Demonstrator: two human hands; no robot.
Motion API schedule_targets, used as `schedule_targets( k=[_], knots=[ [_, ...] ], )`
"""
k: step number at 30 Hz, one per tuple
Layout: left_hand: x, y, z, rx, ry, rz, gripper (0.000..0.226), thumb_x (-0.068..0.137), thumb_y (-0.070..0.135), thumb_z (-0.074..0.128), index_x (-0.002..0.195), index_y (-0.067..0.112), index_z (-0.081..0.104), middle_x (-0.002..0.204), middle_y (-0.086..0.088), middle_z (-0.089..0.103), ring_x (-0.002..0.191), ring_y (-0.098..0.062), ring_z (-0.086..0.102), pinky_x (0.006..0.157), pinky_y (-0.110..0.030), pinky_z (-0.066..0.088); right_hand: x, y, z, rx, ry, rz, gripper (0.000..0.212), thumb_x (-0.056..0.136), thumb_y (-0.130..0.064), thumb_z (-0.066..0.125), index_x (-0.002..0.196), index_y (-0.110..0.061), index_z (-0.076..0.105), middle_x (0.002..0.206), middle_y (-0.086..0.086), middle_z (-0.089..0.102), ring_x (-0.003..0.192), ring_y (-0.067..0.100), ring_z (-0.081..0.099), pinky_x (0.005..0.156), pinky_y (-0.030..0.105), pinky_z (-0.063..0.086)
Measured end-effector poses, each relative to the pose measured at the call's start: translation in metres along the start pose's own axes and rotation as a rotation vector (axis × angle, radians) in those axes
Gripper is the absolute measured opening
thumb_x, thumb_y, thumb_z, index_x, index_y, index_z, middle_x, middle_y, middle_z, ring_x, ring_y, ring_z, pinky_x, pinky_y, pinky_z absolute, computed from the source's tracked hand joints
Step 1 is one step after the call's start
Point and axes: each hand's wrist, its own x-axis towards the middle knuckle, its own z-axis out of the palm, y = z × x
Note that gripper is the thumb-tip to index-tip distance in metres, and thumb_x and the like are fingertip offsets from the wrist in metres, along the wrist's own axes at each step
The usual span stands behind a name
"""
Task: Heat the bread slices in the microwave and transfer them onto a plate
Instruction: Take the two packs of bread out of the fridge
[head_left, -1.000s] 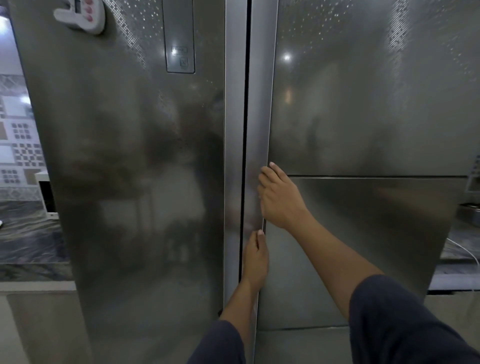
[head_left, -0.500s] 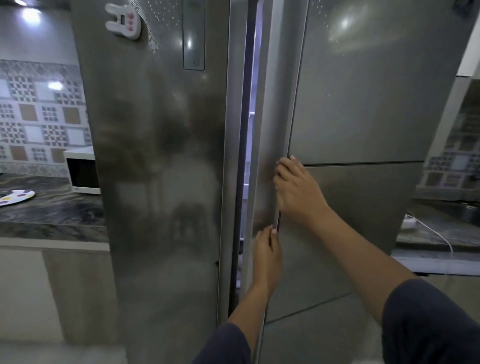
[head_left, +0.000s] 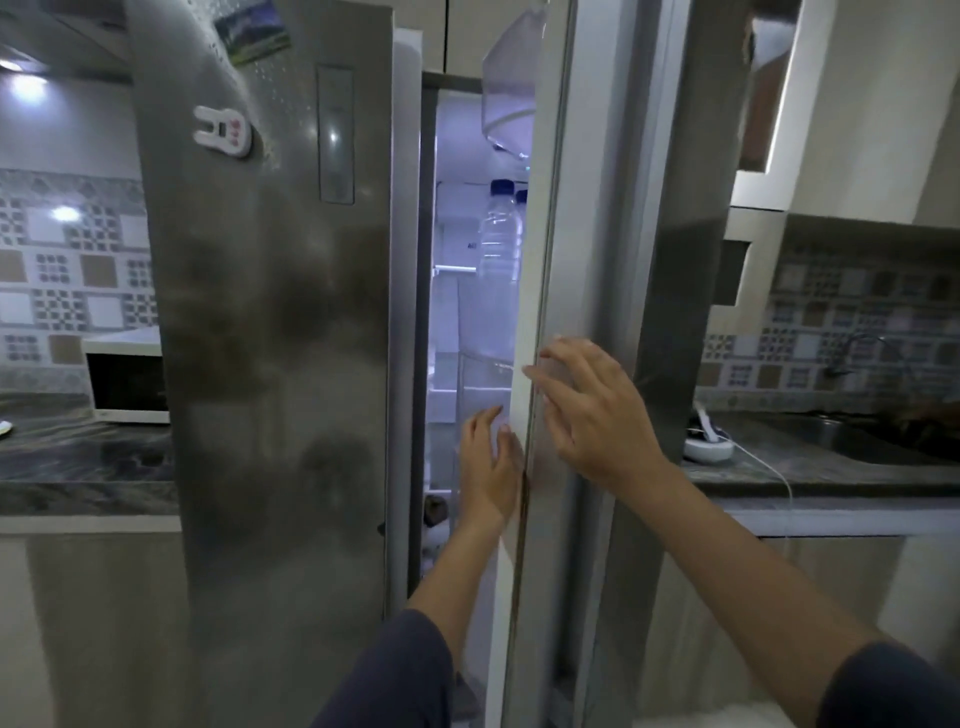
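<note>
Far to the left of both hands, a white box-shaped microwave (head_left: 127, 379) stands on the dark marbled counter (head_left: 78, 457), partly hidden by the closed brushed-steel left refrigerator door (head_left: 270, 364). Directly ahead of the left hand lies the lit refrigerator interior (head_left: 457, 322), seen through a tall, narrow gap. Clear plastic bottles with blue caps (head_left: 500, 234) stand on a door shelf above the hands. The left hand (head_left: 488, 462), fingers straight and pointing up, rests against the white inner edge of the brushed-steel right refrigerator door (head_left: 623, 234), which stands ajar. The right hand (head_left: 592, 410), fingers spread and holding nothing, lies over that door's outer face, just right of the left hand. No bread slices are visible. They presumably lie beyond the gap, forward of the hands, and the left hand is nearer the opening.
</note>
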Motion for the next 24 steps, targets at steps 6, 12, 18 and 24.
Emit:
schedule_targets(
  k=[6,12,18,24],
  knots=[
    [0.030,0.030,0.022,-0.028,0.063,0.061,0.040,0.098,0.022,0.040,0.138,0.014,0.037,0.141,-0.001,0.035,0.130,-0.013,0.035,0.107,-0.025,0.028,0.006,0.014,-0.024,-0.203,-0.140,0.054,0.045,0.076,-0.016,0.039,0.111,-0.009,0.065,0.124,0.012,0.061,0.123,0.029,0.053,0.112,0.038,0.027],
    [0.052,0.058,0.042,-0.372,-0.026,-0.018,0.034,0.100,0.024,0.033,0.132,0.018,0.042,0.124,0.007,0.047,0.117,-0.010,0.047,0.098,-0.024,0.038,0.006,0.032,-0.025,-0.321,-0.128,0.127,0.049,0.076,-0.015,0.059,0.124,-0.009,0.058,0.134,0.014,0.054,0.127,0.029,0.049,0.111,0.041,0.030],
    [0.066,0.060,0.082,-0.431,-0.253,0.045,0.039,0.099,0.031,0.033,0.136,0.019,0.043,0.138,0.003,0.046,0.127,-0.009,0.045,0.107,-0.027,0.038,-0.004,0.049,-0.024,-0.320,0.046,0.186,0.044,0.089,-0.023,0.042,0.129,-0.010,0.054,0.140,0.015,0.049,0.135,0.030,0.035,0.112,0.044,0.022],
    [0.065,0.061,0.134,-0.309,-0.316,0.207,0.048,0.097,0.035,0.038,0.143,0.025,0.029,0.153,0.007,0.024,0.138,0.000,0.019,0.112,-0.010,0.014,-0.036,0.078,-0.025,-0.440,0.181,0.365,0.054,0.086,-0.020,0.049,0.139,-0.017,0.037,0.148,0.008,0.028,0.142,0.028,0.016,0.119,0.045,0.006]
  ],
)
